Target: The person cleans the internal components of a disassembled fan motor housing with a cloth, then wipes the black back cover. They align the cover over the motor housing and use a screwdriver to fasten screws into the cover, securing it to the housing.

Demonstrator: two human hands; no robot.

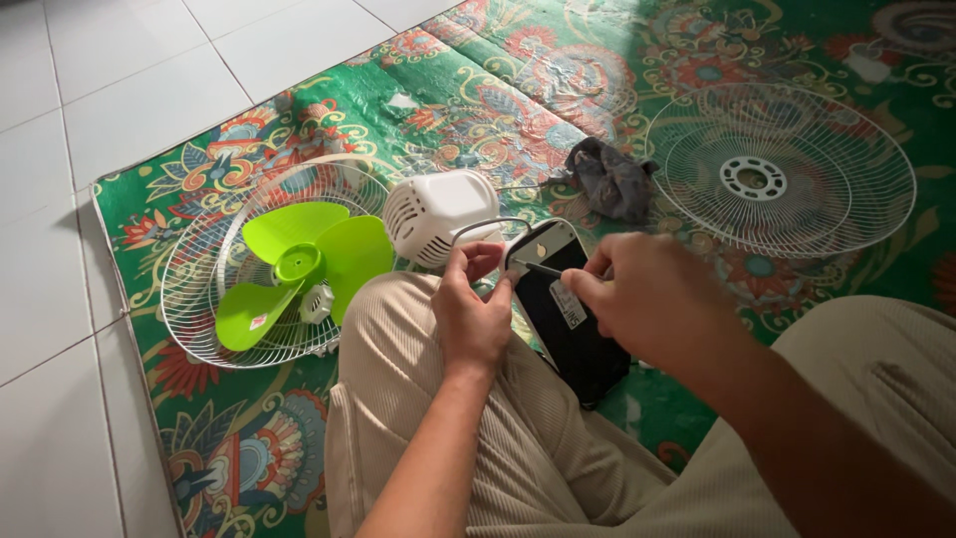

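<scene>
the black, white-rimmed plastic fan base (pixel 568 319) lies across the lap, long axis running 11 to 5 o'clock. the left hand (pixel 473 314) pinches its top edge; the right hand (pixel 647 299), at 3 o'clock, grips a thin dark screwdriver (pixel 538 267) pointing to 9.

The mat (pixel 418 90) lay on the tiled floor (pixel 90 100). On it, at the left, the fan blade (pixel 299 264) sat inside one grille (pixel 199 289); the motor housing (pixel 433 214) lay just right of it. Behind that lay a crumpled cloth (pixel 609 177), and the second grille (pixel 782 169) lay far right. The fan base (pixel 573 319) rested between the knees, nearest the person
</scene>
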